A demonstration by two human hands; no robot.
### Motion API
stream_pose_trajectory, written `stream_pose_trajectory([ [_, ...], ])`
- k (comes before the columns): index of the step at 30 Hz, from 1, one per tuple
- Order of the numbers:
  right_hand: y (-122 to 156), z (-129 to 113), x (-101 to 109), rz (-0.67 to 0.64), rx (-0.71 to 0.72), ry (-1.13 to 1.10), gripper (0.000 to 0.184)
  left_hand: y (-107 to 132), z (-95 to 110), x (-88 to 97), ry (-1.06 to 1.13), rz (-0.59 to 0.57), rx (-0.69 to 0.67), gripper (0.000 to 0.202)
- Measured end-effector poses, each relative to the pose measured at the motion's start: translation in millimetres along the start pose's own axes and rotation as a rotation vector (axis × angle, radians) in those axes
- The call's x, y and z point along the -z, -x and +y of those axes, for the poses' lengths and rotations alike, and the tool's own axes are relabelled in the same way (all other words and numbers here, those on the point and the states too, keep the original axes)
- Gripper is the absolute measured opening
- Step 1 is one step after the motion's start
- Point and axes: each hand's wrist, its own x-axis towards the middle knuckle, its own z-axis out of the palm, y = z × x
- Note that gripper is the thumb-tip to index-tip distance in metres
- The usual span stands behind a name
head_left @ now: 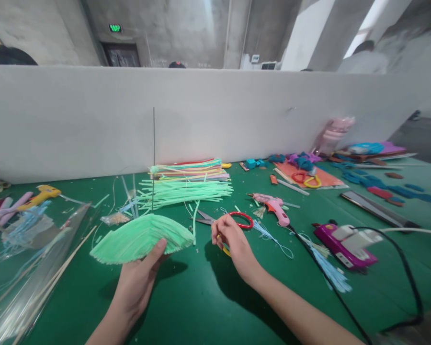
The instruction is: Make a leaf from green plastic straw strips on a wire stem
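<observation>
My left hand (141, 277) holds a fan-shaped bundle of light green strips (140, 237) just above the green table, thumb on top. My right hand (232, 239) rests on a pair of scissors (233, 222) with red and yellow handles, its fingers at the red loop. The blades point left toward the green bundle. Behind them lies a loose pile of green strips (183, 190) and a stack of coloured foam sheets (190, 169). A thin black wire (153, 153) stands upright by the pile.
A pink glue gun (273, 207) and a purple power strip (346, 244) with black cable lie to the right. Clear plastic sheets and sticks (36, 268) lie at the left with a yellow glue gun (39, 194). A white partition (215, 115) closes the back; other craft scraps (309, 175) sit far right.
</observation>
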Motion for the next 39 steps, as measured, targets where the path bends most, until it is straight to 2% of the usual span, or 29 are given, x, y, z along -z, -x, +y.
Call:
stream_pose_trajectory([
  [2,0.7,2.2,0.4,-0.016,-0.012,-0.032,0.025,-0.1,-0.2,0.6,0.016,-0.014,-0.001,0.063],
  [7,4.8,-1.2,-5.8,-0.134,0.017,0.091,0.044,-0.7,-1.5,1.3,0.025,-0.023,0.027,0.061],
  [11,7.8,-5.5,-12.9,-0.212,-0.065,-0.032,0.034,0.9,-1.3,-1.2,0.038,-0.071,0.026,0.062],
  [15,9.8,-5.6,-17.4,-0.193,-0.114,-0.055,0.030,3.7,-1.5,-2.1,0.031,-0.087,0.060,0.064],
  [24,10.5,-6.6,-16.9,-0.198,-0.122,-0.172,0.028,6.1,-0.2,-4.0,-0.010,-0.150,0.097,0.060],
  [32,11.3,-7.9,-16.5,-0.178,-0.098,-0.184,0.030,5.8,-1.3,-3.7,-0.002,-0.173,0.129,0.062],
  [39,7.0,-2.5,-17.9,-0.100,-0.175,-0.112,0.031,3.4,-3.3,-1.6,0.032,-0.124,0.046,0.062],
])
